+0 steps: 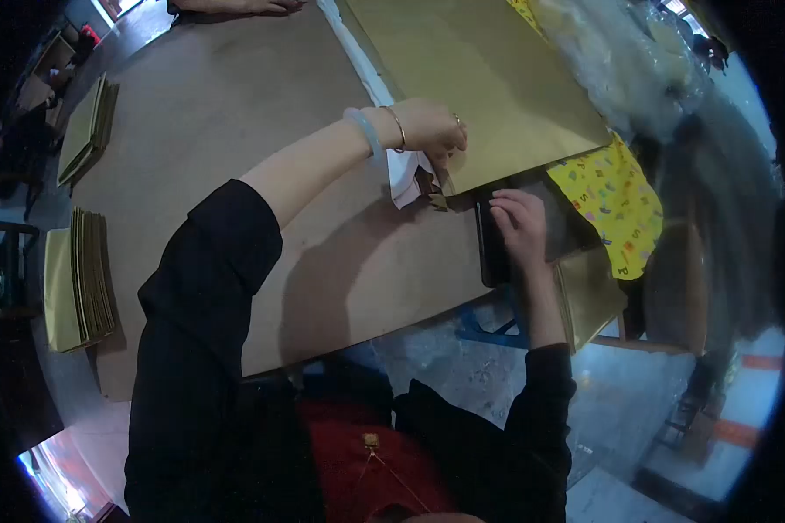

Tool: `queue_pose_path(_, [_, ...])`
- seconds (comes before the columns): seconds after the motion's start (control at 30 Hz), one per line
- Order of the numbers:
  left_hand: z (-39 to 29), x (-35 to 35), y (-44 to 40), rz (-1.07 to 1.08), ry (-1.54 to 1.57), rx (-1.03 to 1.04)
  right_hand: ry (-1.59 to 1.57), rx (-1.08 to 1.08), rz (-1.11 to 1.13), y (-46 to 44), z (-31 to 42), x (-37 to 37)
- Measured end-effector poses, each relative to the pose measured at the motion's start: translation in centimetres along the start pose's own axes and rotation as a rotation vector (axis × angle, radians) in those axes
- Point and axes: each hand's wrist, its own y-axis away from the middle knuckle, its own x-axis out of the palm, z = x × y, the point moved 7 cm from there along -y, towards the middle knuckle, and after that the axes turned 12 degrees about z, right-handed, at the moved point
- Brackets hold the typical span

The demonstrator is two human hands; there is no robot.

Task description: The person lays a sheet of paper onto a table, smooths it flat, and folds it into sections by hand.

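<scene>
My left hand [434, 132], with a bangle and a bracelet at the wrist, is closed at the lower left corner of a large gold-brown sheet [497, 96]. What its fingers pinch is hidden. Just below it, small dark brown pieces [429, 185] lie by the end of a long white strip [401, 179]. My right hand [522, 225] is open, its fingers slightly bent, beside a flat black object [492, 248] near the table edge. Nothing shows in that hand.
Stacks of folded gold-brown pieces [92, 283] [92, 131] stand along the left edge of the brown table [209, 113]. Yellow printed material [615, 205] hangs at the right. Clear plastic wrapping [628, 61] lies behind it. Another person's hand [270, 7] rests at the far edge.
</scene>
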Motion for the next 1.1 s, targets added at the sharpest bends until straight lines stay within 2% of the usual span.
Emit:
queue_pose_path(0.23, [0.7, 0.3, 0.3, 0.003, -0.014, -0.034, -0.008, -0.017, -0.002, 0.0, 0.2, 0.0])
queue_pose_path(0.33, [1.0, 0.4, 0.5, 0.077, -0.02, -0.102, 0.002, -0.011, -0.005, 0.1, 0.0, 0.2])
queue_pose_path(0.43, [1.1, 0.3, 1.0, 0.009, -0.016, -0.052, 0.015, -0.014, -0.007, 0.0, 0.4, 0.0])
queue_pose_path(0.83, [2.2, 1.3, 4.6, -0.039, 0.033, -0.161, 0.021, 0.017, -0.046, -0.2, 0.2, 0.0])
queue_pose_path(1.1, [0.6, 2.9, 6.0, -0.185, -0.056, -0.069, 0.018, -0.009, -0.043, -0.2, 0.5, 0.3])
